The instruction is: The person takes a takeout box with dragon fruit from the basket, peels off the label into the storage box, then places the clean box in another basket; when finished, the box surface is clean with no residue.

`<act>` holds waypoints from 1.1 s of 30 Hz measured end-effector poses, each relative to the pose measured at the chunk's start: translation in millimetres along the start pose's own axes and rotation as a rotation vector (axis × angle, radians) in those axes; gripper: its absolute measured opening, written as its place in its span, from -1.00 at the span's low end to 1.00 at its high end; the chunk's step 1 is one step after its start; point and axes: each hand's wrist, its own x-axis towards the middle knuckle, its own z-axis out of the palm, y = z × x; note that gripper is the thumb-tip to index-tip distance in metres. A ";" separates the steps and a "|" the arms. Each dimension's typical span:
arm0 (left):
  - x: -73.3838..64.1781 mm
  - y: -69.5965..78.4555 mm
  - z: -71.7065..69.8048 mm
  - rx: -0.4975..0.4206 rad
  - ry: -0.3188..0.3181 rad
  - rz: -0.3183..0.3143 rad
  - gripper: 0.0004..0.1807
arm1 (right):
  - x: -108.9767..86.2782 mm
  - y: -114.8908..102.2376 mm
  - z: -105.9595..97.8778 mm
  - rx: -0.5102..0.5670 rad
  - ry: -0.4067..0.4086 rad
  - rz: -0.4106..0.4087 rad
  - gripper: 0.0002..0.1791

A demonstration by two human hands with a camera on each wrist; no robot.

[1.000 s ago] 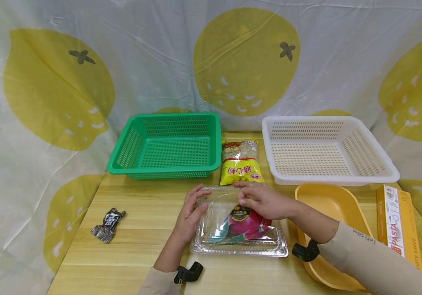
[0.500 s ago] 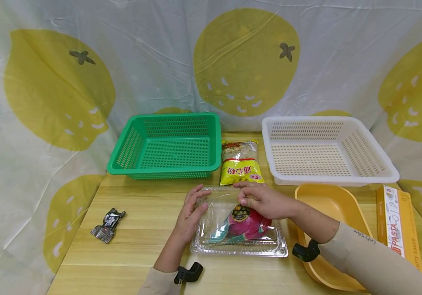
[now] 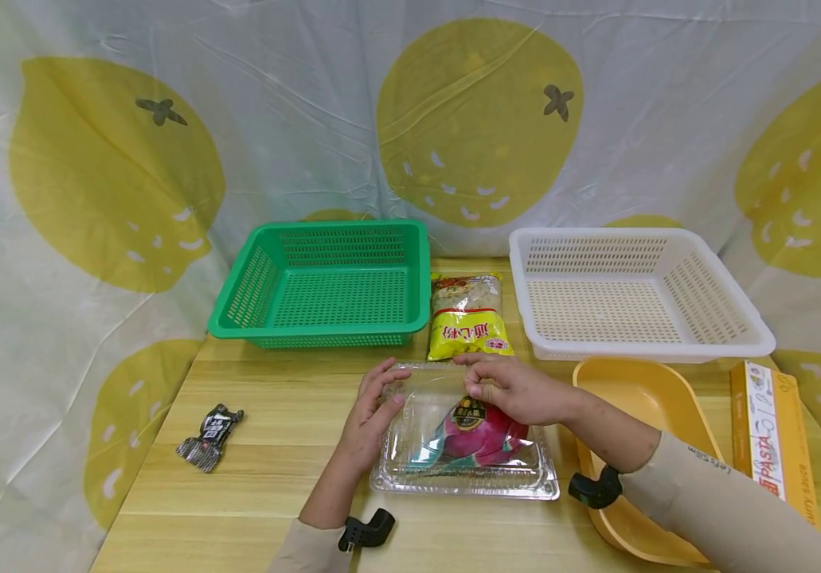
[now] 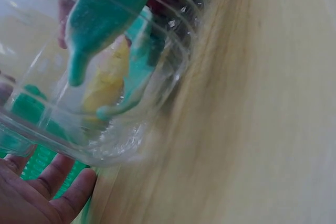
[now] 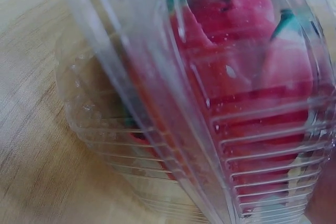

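Observation:
A clear plastic clamshell box (image 3: pixel 410 469) rests on the table, its lid down. Inside lies a pink dragon fruit (image 3: pixel 485 442) with green tips, seen close through the ribbed plastic in the right wrist view. On the lid is a black label (image 3: pixel 472 414). My left hand (image 3: pixel 370 422) lies along the box's left side, fingers loosely extended; the left wrist view shows these fingers (image 4: pixel 73 192) spread beside its corner. My right hand (image 3: pixel 514 390) reaches over the lid's back right part. Its thumb and index finger are bent together; whether they pinch the plastic is unclear.
Behind stand a green basket (image 3: pixel 320 328) and a white basket (image 3: pixel 654 348), with a yellow bag of pasta (image 3: pixel 469 318) between them. At right are an orange tray (image 3: pixel 643 398) and a pasta box (image 3: pixel 776 446). A small dark wrapped packet (image 3: pixel 211 438) lies left.

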 end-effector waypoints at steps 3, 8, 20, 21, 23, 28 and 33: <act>-0.1 -0.1 0.0 0.001 0.000 0.001 -0.62 | -0.5 -0.1 -0.1 0.013 0.002 0.002 -0.81; 0.2 -0.6 -0.4 -0.001 0.001 -0.005 -0.63 | -1.1 -0.1 -1.1 0.023 0.003 0.007 -0.83; 0.0 -0.2 -0.6 0.018 0.003 0.001 -0.63 | -2.5 0.7 -1.1 0.021 0.014 0.004 -0.83; -0.1 -0.5 -0.5 0.024 0.005 0.002 -0.63 | -2.5 0.6 -1.1 0.022 0.015 0.004 -0.83; -0.3 -0.7 -0.5 0.031 0.009 0.002 -0.63 | -2.8 0.6 -1.3 0.027 0.017 0.004 -0.83; -0.9 0.2 -0.3 0.031 0.009 -0.007 -0.63 | -3.5 0.5 -1.4 0.046 0.020 0.008 -0.83; -0.9 2.3 -0.2 0.020 0.006 -0.015 -0.63 | -3.7 0.9 -1.6 0.061 0.023 0.019 -0.83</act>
